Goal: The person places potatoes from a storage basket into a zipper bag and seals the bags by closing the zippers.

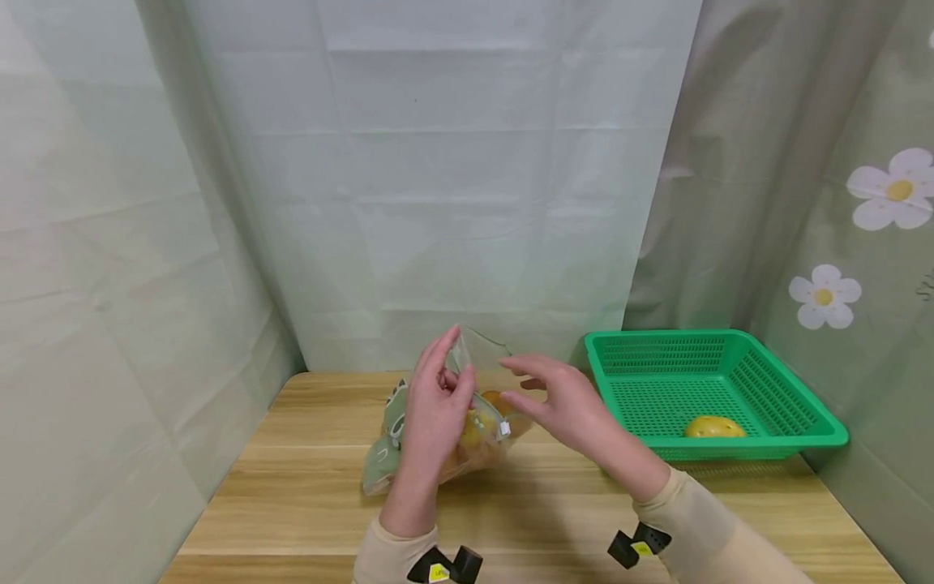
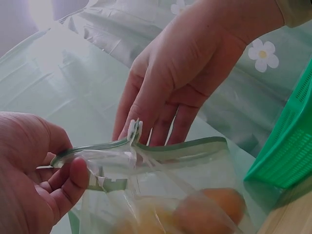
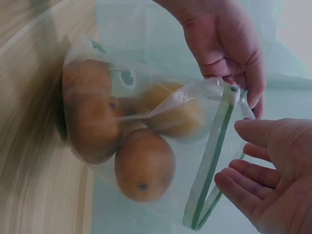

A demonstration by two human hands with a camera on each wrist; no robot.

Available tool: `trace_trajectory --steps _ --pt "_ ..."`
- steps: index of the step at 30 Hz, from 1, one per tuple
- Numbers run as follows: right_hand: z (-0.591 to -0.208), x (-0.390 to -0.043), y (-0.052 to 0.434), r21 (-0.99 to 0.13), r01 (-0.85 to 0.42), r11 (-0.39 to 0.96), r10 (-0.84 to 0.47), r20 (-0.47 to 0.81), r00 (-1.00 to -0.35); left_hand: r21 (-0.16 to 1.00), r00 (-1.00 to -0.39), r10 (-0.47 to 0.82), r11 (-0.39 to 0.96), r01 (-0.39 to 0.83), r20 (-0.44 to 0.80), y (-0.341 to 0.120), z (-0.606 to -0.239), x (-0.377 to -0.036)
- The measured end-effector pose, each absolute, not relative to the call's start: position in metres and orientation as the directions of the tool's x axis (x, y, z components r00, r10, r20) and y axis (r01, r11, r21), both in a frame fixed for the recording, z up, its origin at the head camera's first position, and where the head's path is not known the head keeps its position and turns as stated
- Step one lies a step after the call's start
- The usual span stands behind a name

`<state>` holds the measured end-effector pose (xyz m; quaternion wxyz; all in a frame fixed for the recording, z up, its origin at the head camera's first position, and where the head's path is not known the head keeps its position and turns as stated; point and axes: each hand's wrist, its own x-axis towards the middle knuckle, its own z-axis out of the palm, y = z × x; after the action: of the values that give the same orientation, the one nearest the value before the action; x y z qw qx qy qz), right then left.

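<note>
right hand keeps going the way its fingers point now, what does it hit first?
Most likely the open mouth of the zip bag. The right hand points left at the green zip rim, which the left hand pinches. The fruit lies deeper inside. The gap looks small, but depth is unclear.

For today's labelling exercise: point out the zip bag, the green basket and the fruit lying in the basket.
zip bag (image 3: 146, 146), right wrist view, its clear side wall.
green basket (image 1: 730, 341), head view, its far rim.
fruit (image 1: 713, 427), head view, its top.

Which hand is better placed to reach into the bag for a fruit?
Right hand: it is open and free beside the bag's mouth, while the left hand pinches the zip edge, holding it up.
</note>
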<state>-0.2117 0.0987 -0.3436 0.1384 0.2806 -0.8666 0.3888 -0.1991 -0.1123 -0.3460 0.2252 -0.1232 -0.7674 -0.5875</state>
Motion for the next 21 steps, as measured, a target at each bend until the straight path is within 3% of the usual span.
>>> trace_trajectory --steps 8,21 --pt "-0.344 -0.210 0.117 -0.574 -0.593 0.565 -0.329 0.502 -0.800 0.850 -0.868 -0.101 0.287 0.442 0.486 -0.112 -0.346 -0.199" --pt "-0.352 -0.208 0.178 -0.477 -0.466 0.745 -0.266 0.428 -0.864 0.846 -0.866 -0.092 0.287 0.449 0.491 -0.111 -0.344 -0.198"
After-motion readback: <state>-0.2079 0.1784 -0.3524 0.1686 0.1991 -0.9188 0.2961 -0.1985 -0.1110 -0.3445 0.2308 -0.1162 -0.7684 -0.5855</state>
